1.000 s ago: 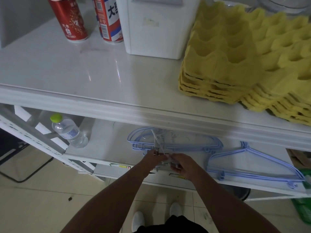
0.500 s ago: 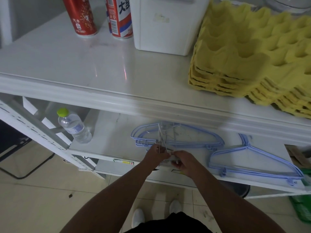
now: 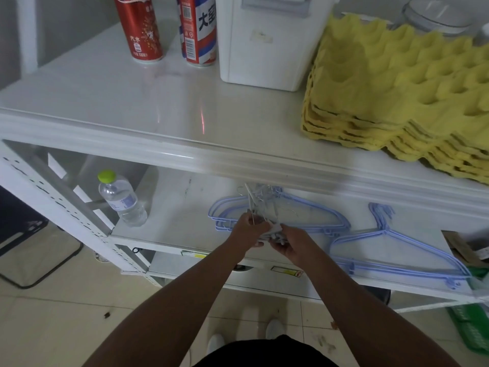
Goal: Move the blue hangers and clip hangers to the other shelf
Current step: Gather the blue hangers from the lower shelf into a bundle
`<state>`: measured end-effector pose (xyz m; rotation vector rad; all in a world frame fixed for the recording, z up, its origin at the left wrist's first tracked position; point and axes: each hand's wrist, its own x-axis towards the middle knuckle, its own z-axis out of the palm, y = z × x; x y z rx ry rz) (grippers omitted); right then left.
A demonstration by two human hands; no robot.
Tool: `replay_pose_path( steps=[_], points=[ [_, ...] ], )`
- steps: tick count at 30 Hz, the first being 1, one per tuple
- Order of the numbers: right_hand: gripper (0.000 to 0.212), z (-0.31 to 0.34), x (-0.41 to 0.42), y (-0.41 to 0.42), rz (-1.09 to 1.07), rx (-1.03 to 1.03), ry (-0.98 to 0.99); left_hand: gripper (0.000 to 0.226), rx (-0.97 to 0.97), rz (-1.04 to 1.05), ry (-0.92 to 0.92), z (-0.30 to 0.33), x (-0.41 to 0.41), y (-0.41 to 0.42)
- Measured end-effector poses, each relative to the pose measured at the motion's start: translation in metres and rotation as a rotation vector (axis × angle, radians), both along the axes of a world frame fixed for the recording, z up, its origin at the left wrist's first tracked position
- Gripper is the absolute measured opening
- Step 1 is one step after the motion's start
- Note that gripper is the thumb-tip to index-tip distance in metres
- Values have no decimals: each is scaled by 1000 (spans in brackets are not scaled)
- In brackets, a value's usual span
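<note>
Change since earlier frames: both hands are seen at the same spot on the lower shelf edge, the clip bundle kept between them; the view is shifted slightly, so the cans and the bottle sit further right in frame.
Shoes (image 3: 215,345): two white toes are seen on the tiled floor, at the bottom of the frame.
Left hand (image 3: 248,227): fingers are curled round the clip hangers (image 3: 260,210), gripped at the lower end of the bundle.
Right hand (image 3: 292,243): fingers are curled under the same bundle; the grip is held against the left hand.
Clip hangers, position: a whitish bundle with thin wire hooks, raised from the hands over the front part of the lower shelf (image 3: 180,221); single clips cannot be told apart.
Blue hangers, left stack (image 3: 312,215): laid flat on the lower shelf, just behind the hands and partly covered by the bundle.
Blue hangers, right stack (image 3: 397,250): laid flat on the same shelf, right of the hands, apart from the left stack.
Water bottle (image 3: 120,198): clear, green cap, stood upright at the left end of the lower shelf.
Upper shelf (image 3: 105,107): white, glossy.
Egg trays (image 3: 397,83): yellow, stacked on the right of the upper shelf.
White bin (image 3: 264,41): placed left of the trays.
Cans: a red can (image 3: 140,27) and a red-white-blue can (image 3: 198,30) are stood upright left of the bin.
</note>
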<state>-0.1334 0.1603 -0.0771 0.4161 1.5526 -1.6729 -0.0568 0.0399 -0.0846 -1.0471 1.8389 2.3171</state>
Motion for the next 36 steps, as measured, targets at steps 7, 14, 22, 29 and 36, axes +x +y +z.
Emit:
replay_pose_path(
  steps=[7,14,22,29,36],
  points=[
    [15,12,2,-6,13,-4,30,26,-17,18,54,10,1,-5],
    [11,16,5,-18,10,-27,28,42,-56,45,61,13,7,-15],
    [15,10,19,-44,59,-7,32,35,-19,29,64,12,28,-38],
    [5,10,35,-75,157,32,37,3,-15,72,107,16,57,-61],
    [22,13,52,-114,201,44,49,9,-31,96,79,22,82,-91]
  ],
)
